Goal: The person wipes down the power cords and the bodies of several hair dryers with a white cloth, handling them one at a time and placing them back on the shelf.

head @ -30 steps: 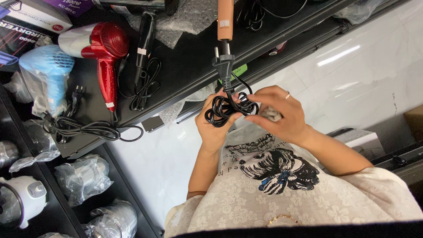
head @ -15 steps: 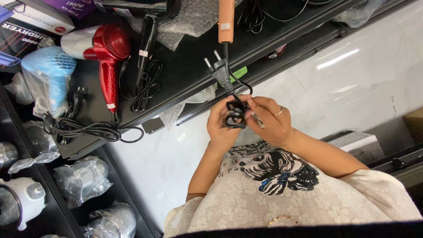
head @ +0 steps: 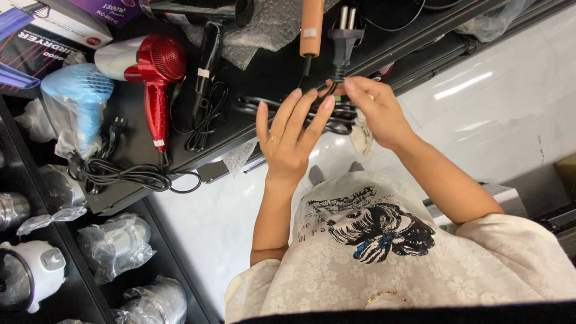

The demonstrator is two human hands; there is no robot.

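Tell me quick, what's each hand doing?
Left hand: open, fingers spread, holding nothing.
Right hand: pinching the black cord below the plug.

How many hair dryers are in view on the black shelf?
2: a red hair dryer lying near the shelf's middle, and a blue hair dryer in a plastic bag to its left. Others may be hidden in boxes.

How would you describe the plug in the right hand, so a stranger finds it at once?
Start at the black shelf, beside the orange handle. The right hand holds a black plug upright there. Its two metal pins point up, unlike the plug lying flat by the blue dryer.
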